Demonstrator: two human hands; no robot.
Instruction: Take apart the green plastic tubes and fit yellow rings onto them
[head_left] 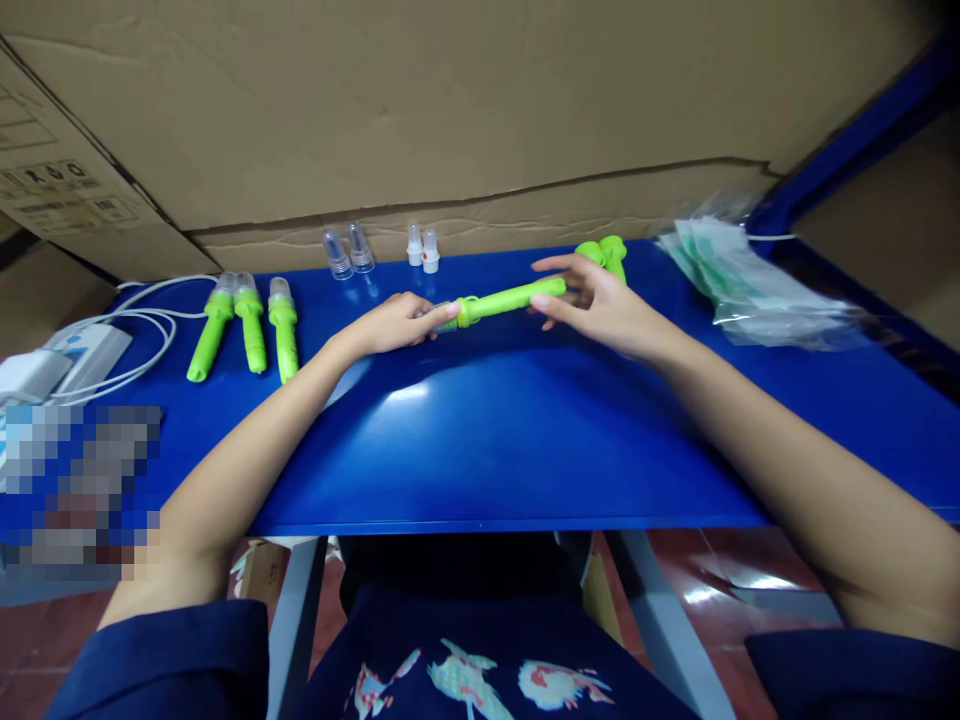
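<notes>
My left hand point(401, 322) is closed round the clear-capped end of a bright green plastic handle point(506, 301), its thumb lying along the collar. The handle is held nearly level, tipped slightly up to the right, above the blue table. At its free end, my right hand point(589, 300) has its fingers apart, with the thumb and fingertips around or beside the tip; whether they touch it is unclear. Behind that hand lie green handles point(613, 258), partly hidden. Two small white-based clear pieces point(430, 252) and two clear caps point(359, 248) stand at the back edge.
Three capped green handles point(249, 322) lie at the left, near a white cable point(169, 345) and a white power strip point(94, 355). Clear plastic bags point(750, 285) lie at the right. Cardboard point(450, 110) walls the back of the blue table point(480, 450).
</notes>
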